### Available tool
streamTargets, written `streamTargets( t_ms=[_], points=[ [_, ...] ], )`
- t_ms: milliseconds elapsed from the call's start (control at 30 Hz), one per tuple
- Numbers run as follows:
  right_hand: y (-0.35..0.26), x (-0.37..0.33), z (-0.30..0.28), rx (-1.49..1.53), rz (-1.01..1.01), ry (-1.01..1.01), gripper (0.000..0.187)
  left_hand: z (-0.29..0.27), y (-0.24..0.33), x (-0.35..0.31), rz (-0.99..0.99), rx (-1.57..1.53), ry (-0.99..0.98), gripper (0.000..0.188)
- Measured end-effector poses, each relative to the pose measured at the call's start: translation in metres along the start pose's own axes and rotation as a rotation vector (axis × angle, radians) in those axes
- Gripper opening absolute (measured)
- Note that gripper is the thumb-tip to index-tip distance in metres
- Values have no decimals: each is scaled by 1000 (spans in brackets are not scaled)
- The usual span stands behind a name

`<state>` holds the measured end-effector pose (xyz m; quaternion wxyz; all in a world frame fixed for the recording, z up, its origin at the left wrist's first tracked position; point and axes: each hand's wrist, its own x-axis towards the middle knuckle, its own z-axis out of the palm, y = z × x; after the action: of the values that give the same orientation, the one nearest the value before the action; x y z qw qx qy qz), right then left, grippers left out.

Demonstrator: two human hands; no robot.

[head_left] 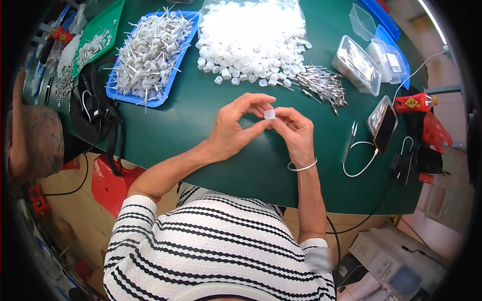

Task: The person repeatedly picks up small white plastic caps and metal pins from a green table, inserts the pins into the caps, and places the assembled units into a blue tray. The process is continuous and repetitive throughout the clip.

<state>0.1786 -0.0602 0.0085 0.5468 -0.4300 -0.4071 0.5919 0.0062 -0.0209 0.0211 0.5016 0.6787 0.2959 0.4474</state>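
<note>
A small whitish, translucent plastic cap (270,115) is pinched between my two hands over the near middle of the table. My left hand (232,124) grips its left side with thumb and fingertips. From the right, the thumb and fingers of my right hand (298,134) close on it too. Whether a thin pin sits in the cap is hidden by my fingers. Beyond my hands lies a large heap of the same caps (253,35), spilling from a clear bag. Beside it is a pile of thin metal pins (324,86).
A blue tray (161,102) full of caps on pins stands left, with a green tray (116,25) beyond. At right are clear plastic boxes (357,65), tweezers (350,140), a phone (385,128) on a white cable and a red bottle (414,103). A black bag (90,108) hangs left.
</note>
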Motion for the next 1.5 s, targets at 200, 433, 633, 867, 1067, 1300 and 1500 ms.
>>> streamTargets(
  t_ms=[200,433,633,867,1067,1300,1500],
  points=[
    [2,1,-1,52,-23,-23,16,1,0,-1,46,20,12,41],
    [5,2,0,94,-44,-65,17,0,0,-2,71,70,12,41],
    [3,2,0,79,-43,-70,17,-1,0,-2,99,133,0,41],
    [-7,-1,2,4,-27,20,22,-9,-1,6,-234,-313,-30,41],
    [-11,-4,11,50,-151,41,23,-10,-2,8,-397,-556,-44,38],
    [-13,-6,10,-163,-367,140,15,-10,0,8,-451,-637,-15,34],
    [-24,-7,-1,209,-211,188,10,-19,-6,5,-477,-566,49,21]
  ],
)
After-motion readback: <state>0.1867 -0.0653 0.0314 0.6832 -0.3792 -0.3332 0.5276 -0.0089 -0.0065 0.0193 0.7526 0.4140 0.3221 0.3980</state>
